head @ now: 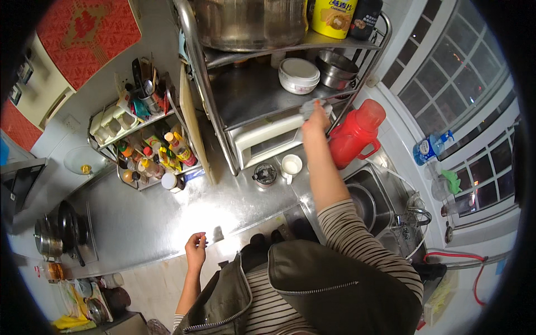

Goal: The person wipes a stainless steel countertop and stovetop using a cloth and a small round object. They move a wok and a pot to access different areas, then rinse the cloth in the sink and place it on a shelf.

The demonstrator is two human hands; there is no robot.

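Note:
My right hand (317, 120) reaches forward with a crumpled grey cloth (309, 108) in its fingers. The cloth rests against the upper right front of a white microwave oven (272, 132), just under the middle shelf of a steel rack (251, 104). My forearm passes close to the left of a red thermos flask (354, 136). My left hand (196, 249) hangs near the counter's front edge, fingers loosely bent, nothing visible in it. On the counter (138, 222), in front of the oven, stand a white mug (292, 165) and a small dark-topped jar (264, 174).
Lidded bowls (299, 76) and steel pots (337, 69) occupy the middle shelf; a large steel pot (251, 25) stands above. Left of the rack is a condiment rack (146, 125) with several bottles. A sink (372, 197) lies right, pans (67, 230) far left.

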